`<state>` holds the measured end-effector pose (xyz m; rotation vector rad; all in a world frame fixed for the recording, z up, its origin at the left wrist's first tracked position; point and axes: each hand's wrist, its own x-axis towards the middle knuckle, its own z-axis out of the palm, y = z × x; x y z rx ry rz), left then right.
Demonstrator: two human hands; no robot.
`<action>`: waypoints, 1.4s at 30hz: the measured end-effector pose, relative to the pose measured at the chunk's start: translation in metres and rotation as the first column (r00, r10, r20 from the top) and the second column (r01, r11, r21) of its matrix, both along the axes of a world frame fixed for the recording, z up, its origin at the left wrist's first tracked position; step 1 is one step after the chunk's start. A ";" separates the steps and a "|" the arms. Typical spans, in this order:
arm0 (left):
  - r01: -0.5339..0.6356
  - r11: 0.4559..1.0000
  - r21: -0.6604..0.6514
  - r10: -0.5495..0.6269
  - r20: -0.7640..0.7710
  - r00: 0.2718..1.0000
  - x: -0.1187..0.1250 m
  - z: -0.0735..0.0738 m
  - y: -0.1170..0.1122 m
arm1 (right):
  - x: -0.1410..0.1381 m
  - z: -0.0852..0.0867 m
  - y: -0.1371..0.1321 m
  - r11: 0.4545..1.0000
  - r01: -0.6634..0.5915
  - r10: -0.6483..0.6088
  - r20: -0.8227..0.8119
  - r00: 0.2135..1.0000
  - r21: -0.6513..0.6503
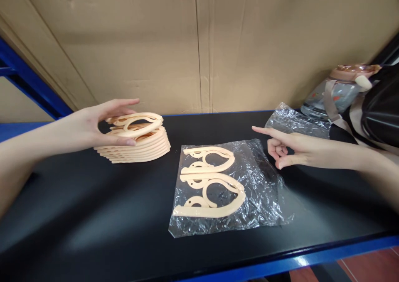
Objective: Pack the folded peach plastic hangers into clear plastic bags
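Observation:
A stack of cream folding clothes hangers (pixel 141 151), all folded, stands on the black tabletop at the left. My left hand (pixel 104 124) is at its near end, thumb in front and fingers behind, gripping the top hanger (pixel 149 126), which sits slightly tilted over the others. In the middle lies a clear plastic bag (pixel 258 199) with two folded hangers (pixel 215 209) side by side in or on it; I cannot tell which. My right hand (pixel 286 147) hovers right of this bag, holding nothing, index finger stretched left and the other fingers loosely curled.
Another crumpled clear bag (pixel 296 122) lies at the back right. Behind it are a clear water bottle with a pinkish lid and strap (pixel 336 91) and a dark bag (pixel 382 107). Cardboard (pixel 149 49) walls the back. A blue metal frame (pixel 34 87) rises at the left.

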<state>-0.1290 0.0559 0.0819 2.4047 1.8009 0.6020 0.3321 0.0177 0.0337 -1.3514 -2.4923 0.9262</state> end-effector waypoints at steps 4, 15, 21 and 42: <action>0.059 0.965 0.254 -0.054 -0.029 0.998 0.024 -0.001 -0.015 | -0.016 0.001 -0.010 0.899 0.075 -0.109 0.055 0.992 0.432; 0.567 0.716 0.408 -0.450 -0.352 0.821 0.127 -0.033 -0.091 | -0.076 0.011 -0.054 0.429 -0.172 0.107 0.140 0.984 0.887; 0.582 0.704 0.406 -0.519 -0.265 0.813 0.152 -0.045 -0.085 | -0.080 0.008 -0.053 0.448 -0.203 0.162 0.144 0.976 0.870; 0.428 0.897 0.112 -0.420 -0.094 0.903 0.112 -0.045 -0.056 | -0.018 0.031 -0.020 0.773 0.027 -0.091 0.069 0.993 0.634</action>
